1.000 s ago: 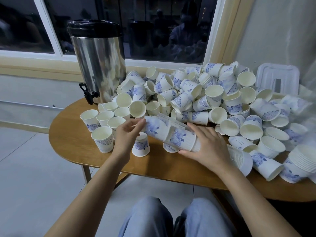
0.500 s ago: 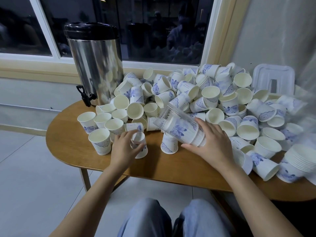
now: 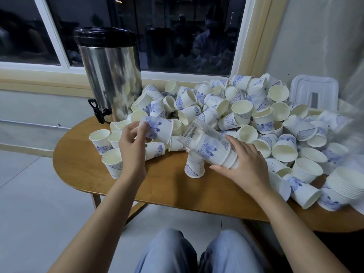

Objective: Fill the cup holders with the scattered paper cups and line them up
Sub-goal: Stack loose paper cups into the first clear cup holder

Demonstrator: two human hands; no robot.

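My right hand (image 3: 243,164) grips a clear plastic cup holder (image 3: 199,137) that lies tilted above the table, its open mouth toward the left, with several stacked paper cups inside. My left hand (image 3: 131,146) holds one white paper cup with blue flowers (image 3: 158,129) on its side, its rim facing the holder's mouth a short gap away. A big heap of scattered paper cups (image 3: 244,113) covers the table behind and to the right. One cup (image 3: 195,167) stands upside down under the holder.
A steel drinks urn (image 3: 110,79) with a black lid and tap stands at the back left of the wooden table (image 3: 163,186). Upright cups (image 3: 100,140) stand at the left. A nested stack of cups (image 3: 342,186) lies at the right edge, a white plastic lid (image 3: 315,91) behind.
My left hand picked a cup off the table and lifted it toward the holder's mouth. My right hand tilted the holder's open end upward.
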